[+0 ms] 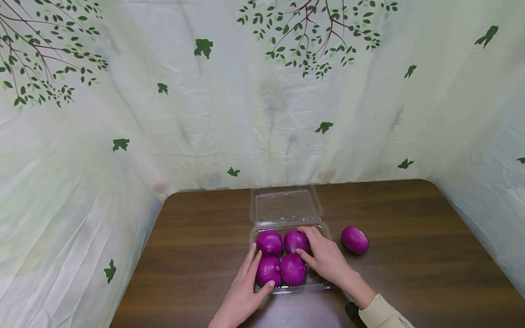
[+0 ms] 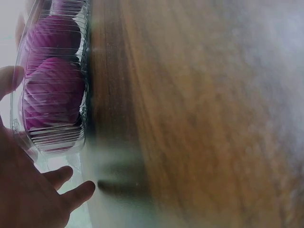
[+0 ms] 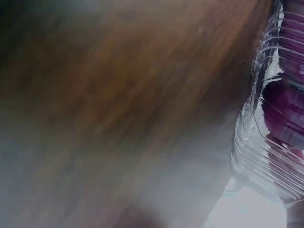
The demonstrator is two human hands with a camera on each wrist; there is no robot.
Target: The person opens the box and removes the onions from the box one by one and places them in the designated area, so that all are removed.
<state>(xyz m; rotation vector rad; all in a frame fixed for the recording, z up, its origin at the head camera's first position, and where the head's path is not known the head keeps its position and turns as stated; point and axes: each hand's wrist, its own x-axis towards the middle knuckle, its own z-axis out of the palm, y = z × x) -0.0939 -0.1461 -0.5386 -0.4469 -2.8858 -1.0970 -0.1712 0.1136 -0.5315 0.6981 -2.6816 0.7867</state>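
Note:
Four purple onions sit two by two in a clear plastic clamshell container (image 1: 324,288), its lid (image 1: 286,206) folded back. My right hand (image 1: 328,256) reaches in from the right and grips the far right onion (image 1: 294,240), thumb on its near side and fingers over its far side. Beside the container's left wall lies my left hand (image 1: 245,291), fingers extended along the rim and thumb by the near left onion (image 1: 268,270). The left wrist view shows this hand (image 2: 28,175) against the ribbed wall. The right hand is out of sight in the right wrist view.
Another purple onion (image 1: 355,239) lies on the brown wooden table (image 1: 197,246), right of the container. A pale cloth with printed leaves (image 1: 262,114) hangs behind the table and along both sides. A dark strap (image 1: 353,311) shows at the right wrist.

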